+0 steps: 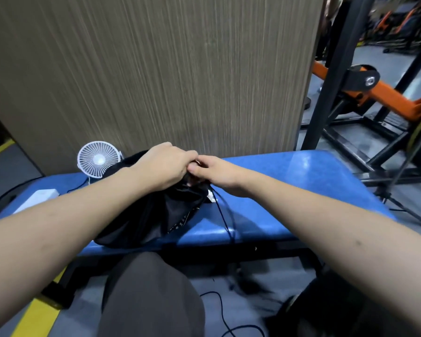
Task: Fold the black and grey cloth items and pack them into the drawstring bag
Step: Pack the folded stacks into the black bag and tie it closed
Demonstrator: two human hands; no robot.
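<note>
A yellow line (0, 149) runs on the grey floor (12, 166) at the far left. Next to it starts a long blue bench (289, 190) with a shiny top. A white box (38, 199) lies on the left end of the bench. A black wire (7, 190) curls near it. A small white fan (98, 159) stands at the back edge of the bench, just beside the black bag (151, 215). Behind the bench rises a big brown wooden wall (156, 69).

The black bag lies in the middle of the bench, and its near end hangs a little over the front edge. Its top is bunched up. The cloth items are not seen; I cannot tell if they are inside. Thin dark strings (223, 215) run from the bag top down over the front of the bench. A small white tag (212, 197) peeks out beside the bag top.

The left hand (167, 164) is curled and grips the bunched top of the bag from above. The right hand (216, 175) touches it, and its fingers pinch at the same spot on the bag. Both arms reach forward, and the hands meet over the bag.

A knee in brown trousers (151, 295) shows below the bench.

At the far right stands a black metal frame (333, 69) with an orange bar (387, 93).
</note>
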